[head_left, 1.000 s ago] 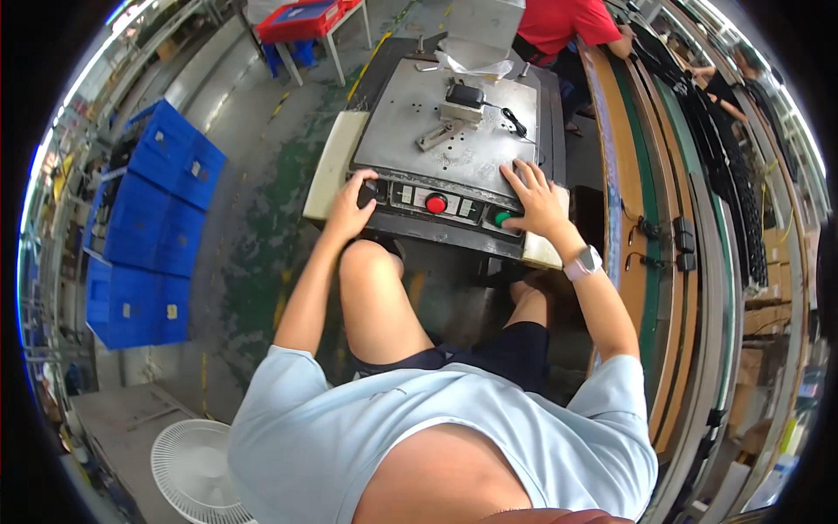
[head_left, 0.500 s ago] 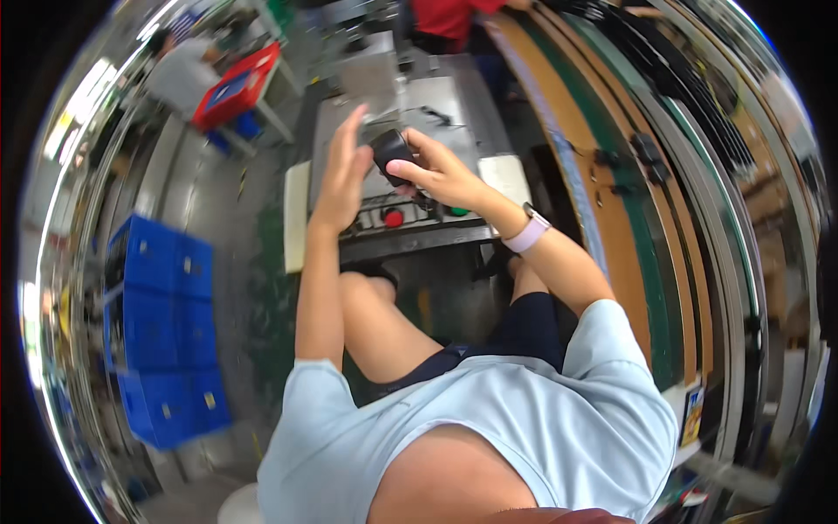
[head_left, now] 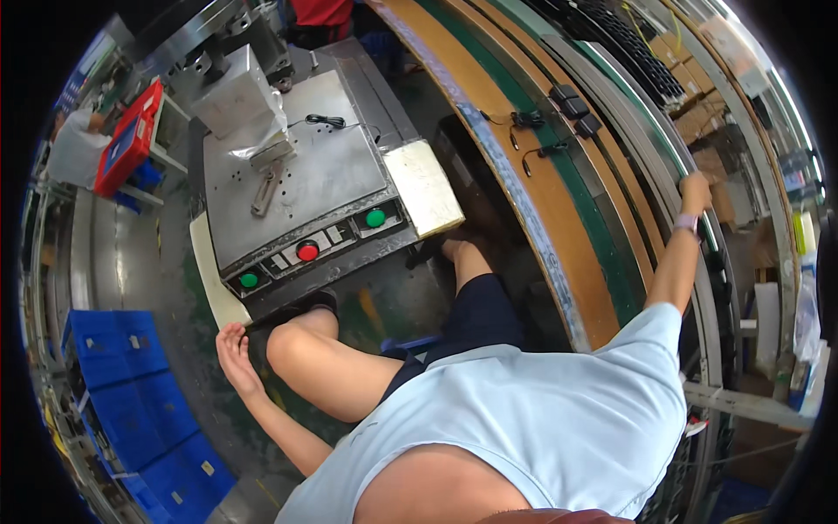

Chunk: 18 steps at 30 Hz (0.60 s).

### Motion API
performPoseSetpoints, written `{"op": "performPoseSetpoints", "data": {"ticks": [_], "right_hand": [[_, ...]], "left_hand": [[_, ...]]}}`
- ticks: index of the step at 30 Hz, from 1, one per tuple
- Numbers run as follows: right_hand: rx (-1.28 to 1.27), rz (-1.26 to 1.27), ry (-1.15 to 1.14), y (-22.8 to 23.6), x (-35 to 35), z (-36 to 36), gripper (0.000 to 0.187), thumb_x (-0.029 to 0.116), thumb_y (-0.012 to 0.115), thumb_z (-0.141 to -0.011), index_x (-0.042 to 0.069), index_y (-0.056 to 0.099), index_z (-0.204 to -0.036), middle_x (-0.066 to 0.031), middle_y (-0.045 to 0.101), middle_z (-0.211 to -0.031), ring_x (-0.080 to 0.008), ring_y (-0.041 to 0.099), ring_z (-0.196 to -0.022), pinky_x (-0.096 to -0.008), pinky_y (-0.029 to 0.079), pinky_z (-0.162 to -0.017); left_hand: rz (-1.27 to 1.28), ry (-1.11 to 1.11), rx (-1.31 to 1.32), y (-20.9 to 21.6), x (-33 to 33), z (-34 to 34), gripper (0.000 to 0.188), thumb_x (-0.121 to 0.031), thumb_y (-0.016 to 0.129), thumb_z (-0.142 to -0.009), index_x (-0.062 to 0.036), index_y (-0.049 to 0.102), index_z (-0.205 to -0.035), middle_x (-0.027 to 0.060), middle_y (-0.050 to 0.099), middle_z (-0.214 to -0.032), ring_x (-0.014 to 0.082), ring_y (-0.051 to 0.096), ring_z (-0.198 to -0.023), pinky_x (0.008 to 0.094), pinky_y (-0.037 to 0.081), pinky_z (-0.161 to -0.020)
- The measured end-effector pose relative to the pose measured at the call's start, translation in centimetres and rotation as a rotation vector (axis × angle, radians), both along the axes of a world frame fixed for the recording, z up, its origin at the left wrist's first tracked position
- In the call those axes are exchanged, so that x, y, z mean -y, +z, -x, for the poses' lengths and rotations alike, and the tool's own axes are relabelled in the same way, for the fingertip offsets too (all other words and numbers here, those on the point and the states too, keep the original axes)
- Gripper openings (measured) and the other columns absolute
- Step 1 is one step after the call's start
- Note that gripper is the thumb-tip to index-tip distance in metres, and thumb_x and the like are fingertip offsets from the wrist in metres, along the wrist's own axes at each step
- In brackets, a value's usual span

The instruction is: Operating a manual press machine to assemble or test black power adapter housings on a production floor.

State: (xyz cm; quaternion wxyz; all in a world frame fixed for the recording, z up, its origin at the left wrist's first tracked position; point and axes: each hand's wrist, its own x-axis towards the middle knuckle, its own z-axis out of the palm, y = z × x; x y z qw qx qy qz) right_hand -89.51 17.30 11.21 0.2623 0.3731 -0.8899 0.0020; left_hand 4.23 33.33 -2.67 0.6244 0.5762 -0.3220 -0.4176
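My left hand (head_left: pixel 238 356) hangs at the front left corner of the machine table, by the cream pad (head_left: pixel 212 279). Its fingers are spread and hold nothing. Stretched far to the right, my right hand (head_left: pixel 696 193) is closed at the metal rail (head_left: pixel 676 157) beyond the conveyor line. What its fingers grip, if anything, is hidden. Black power adapters (head_left: pixel 569 102) with cables lie on the line, nearer than that hand.
Before me stands a grey machine table (head_left: pixel 305 162) with a red button (head_left: pixel 307 251) and green buttons (head_left: pixel 375 217). A metal block (head_left: pixel 240 100) and a coiled black cable (head_left: pixel 325 120) are on it. Blue bins (head_left: pixel 131 410) stand at left. A person in red (head_left: pixel 321 10) is at the back.
My hands have parted: the left dropped back toward me, the right reached far right. The black adapter-like block held between them no longer shows. The view has turned rightward.
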Motion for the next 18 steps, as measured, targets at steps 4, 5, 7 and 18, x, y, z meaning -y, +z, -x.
{"op": "performPoseSetpoints", "data": {"ticks": [4, 5, 7, 18], "right_hand": [[0.071, 0.073, 0.360, -1.4, 5.7, -11.4, 0.056, 0.045, 0.067, -0.082, -0.005, 0.063, -0.107, -0.0264, 0.064, -0.107, -0.0407, 0.063, -0.099, -0.0441, 0.051, -0.085], [0.178, 0.138, 0.435, -3.1, 7.7, -13.8, 0.064, 0.050, 0.069, -0.078, -0.006, 0.063, -0.108, -0.0262, 0.063, -0.105, -0.0403, 0.063, -0.096, -0.0436, 0.051, -0.084], [0.373, 0.193, 0.635, -6.6, 10.3, -17.0, 0.079, 0.060, 0.075, -0.070, -0.008, 0.061, -0.107, -0.0249, 0.064, -0.098, -0.0395, 0.063, -0.086, -0.0431, 0.052, -0.079], [0.504, 0.400, 1.143, 9.3, 4.9, -32.4, 0.055, 0.008, 0.071, -0.082, 0.006, 0.050, -0.133, -0.0164, 0.059, -0.113, -0.0294, 0.063, -0.093, -0.0368, 0.052, -0.083]], "left_hand": [[0.124, -0.089, -0.103, 0.3, 3.4, -0.6, 0.038, -0.028, 0.035, -0.101, -0.0021, 0.055, -0.121, 0.0137, 0.059, -0.123, 0.0214, 0.054, -0.115, 0.0326, 0.039, -0.102], [0.189, -0.159, -0.109, 1.5, 5.9, 0.2, 0.036, -0.024, 0.036, -0.100, -0.0011, 0.055, -0.120, 0.0143, 0.059, -0.123, 0.0221, 0.056, -0.113, 0.0322, 0.040, -0.101], [0.255, -0.317, -0.053, 3.8, 11.2, 2.1, 0.030, -0.019, 0.043, -0.098, 0.0006, 0.058, -0.115, 0.0128, 0.062, -0.118, 0.0195, 0.057, -0.109, 0.0298, 0.042, -0.097], [0.430, -0.268, 0.715, 3.7, 31.5, 3.1, 0.055, -0.011, 0.076, -0.077, -0.0064, 0.051, -0.126, 0.0089, 0.063, -0.110, 0.0177, 0.058, -0.105, 0.0280, 0.043, -0.093]]}}
